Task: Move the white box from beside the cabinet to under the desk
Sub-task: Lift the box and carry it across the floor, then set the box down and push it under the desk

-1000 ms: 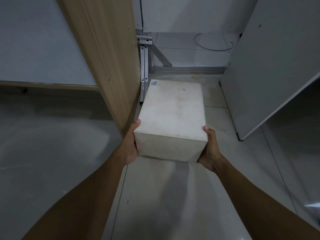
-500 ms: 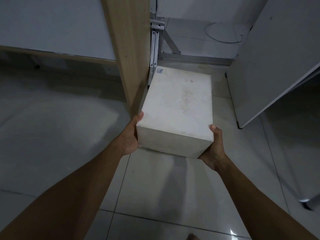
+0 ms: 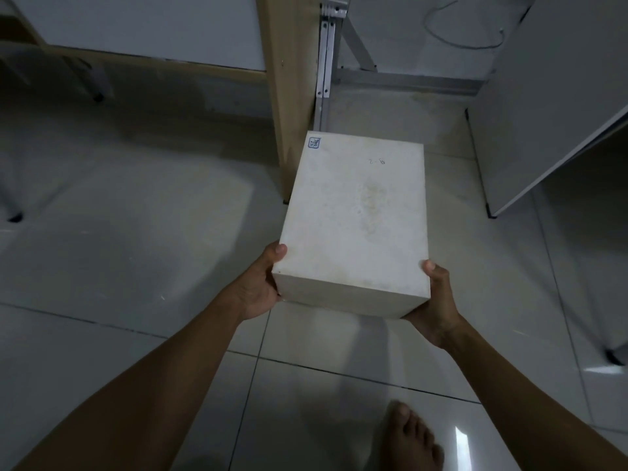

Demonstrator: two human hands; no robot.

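The white box (image 3: pixel 356 215) is held off the tiled floor at the centre of the head view, its top face stained and marked with a small blue label at the far left corner. My left hand (image 3: pixel 260 283) grips its near left side, thumb on the top edge. My right hand (image 3: pixel 433 307) supports its near right corner from below and the side. The box hangs in front of the wooden cabinet side panel (image 3: pixel 287 79). A white desk panel (image 3: pixel 543 96) stands at the right.
A metal frame (image 3: pixel 401 78) with an upright bracket sits behind the box, and a loose cable (image 3: pixel 465 45) lies on the floor beyond it. My bare foot (image 3: pixel 411 440) is on the tiles at the bottom. A chair leg (image 3: pixel 13 217) shows at the left.
The box has come back toward me and out of the gap between the cabinet panel and the white panel. My view has tilted down, and my foot has come into view.
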